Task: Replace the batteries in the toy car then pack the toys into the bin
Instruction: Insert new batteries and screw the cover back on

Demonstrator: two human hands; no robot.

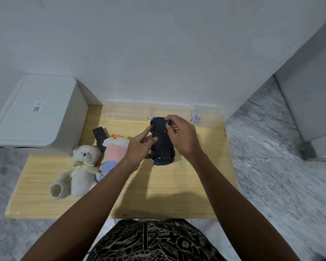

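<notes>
Holding the toy car (163,143) belly-up over the middle of the wooden table (177,194), you have its black underside facing you and the blue body showing only at the two ends. Your left hand (139,149) grips it from the side, fingers curled against the chassis near the middle, while your right hand (183,136) is curled over the far end, fingertips pinching or pressing at something near the far wheels; whether that is the battery cover or a latch is too small to tell. Judge the car as light, rigid plastic: it should not flex, but the smooth shell may slip, and the wheels will spin if you brace on them. Better to clamp the flat chassis between the axles, as your left hand does now, and keep the working fingers free. The cover tab and any small screw are likely the fragile parts, so pry gently. The white teddy bear (79,170) and the pink and blue plush (112,155) lie just to the left, soft and easy to grab anywhere. The white lidded bin (36,113) sits at the far left corner, its lid on, and clear containers (128,112) line the far edge.
</notes>
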